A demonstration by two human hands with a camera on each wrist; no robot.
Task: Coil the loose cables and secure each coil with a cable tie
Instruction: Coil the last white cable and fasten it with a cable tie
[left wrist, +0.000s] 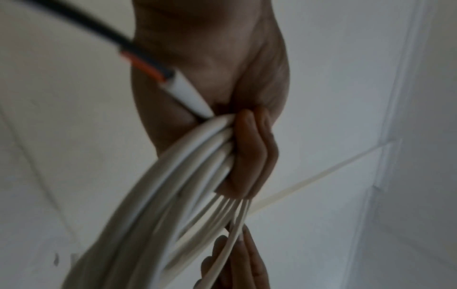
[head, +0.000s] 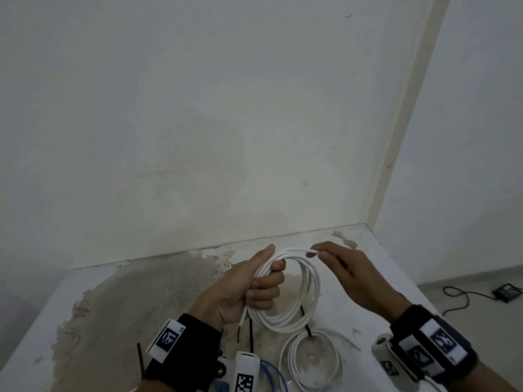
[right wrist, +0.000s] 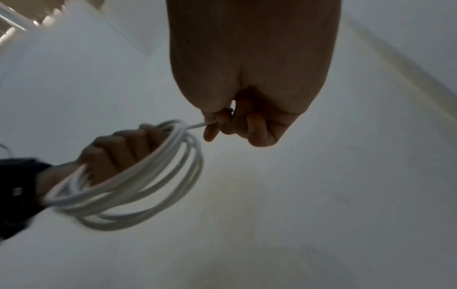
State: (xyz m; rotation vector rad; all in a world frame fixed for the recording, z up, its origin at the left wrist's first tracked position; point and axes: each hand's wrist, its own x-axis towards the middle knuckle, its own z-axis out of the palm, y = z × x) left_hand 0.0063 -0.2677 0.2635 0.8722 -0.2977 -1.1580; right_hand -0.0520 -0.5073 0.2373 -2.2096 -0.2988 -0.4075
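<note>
White cable coil (head: 294, 295), several loops, held above the desk (head: 135, 301) near its back edge. Left hand (head: 243, 290): fingers curled round one side of the coil, thumb laid along the top. Right hand (head: 348, 275): thumb and fingertips pinching the cable's free end at the top of the coil. Second white coil (head: 311, 360) lying on the desk toward its front edge, a black cable tie (head: 308, 332) on it.

Open tabletop (head: 141, 292) is left far-left of the hands. The near edge is crowded by a tied white coil (head: 311, 360), black cable ties (head: 250, 332) and a blue cable (head: 271, 374). The far side is closed by the wall (head: 198, 137).
</note>
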